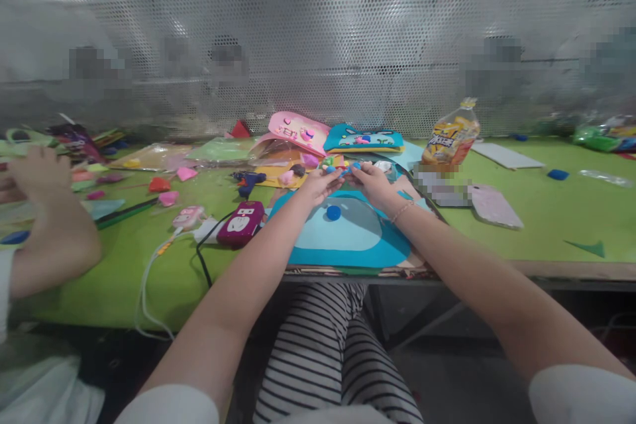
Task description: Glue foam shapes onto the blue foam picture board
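My left hand point(318, 185) and my right hand point(373, 184) are close together over the far edge of a blue craft sheet. Both pinch small bits of blue modelling clay point(354, 168) at the fingertips; whether it is one piece or two I cannot tell. Below them, a round blue disc point(333, 212) rests on the light blue oval point(355, 228) of the sheet point(308, 256). Just beyond my fingers lie several small coloured lumps point(328, 161), partly hidden by my hands.
Behind stand a pink decorated piece point(303, 134) and a blue one point(365, 139). To the left are a purple power bank point(241, 224) with cables and a glue gun point(248, 182). A snack bag point(450, 139) and phone point(494, 205) lie right. Another person's arm point(54, 232) reaches in left.
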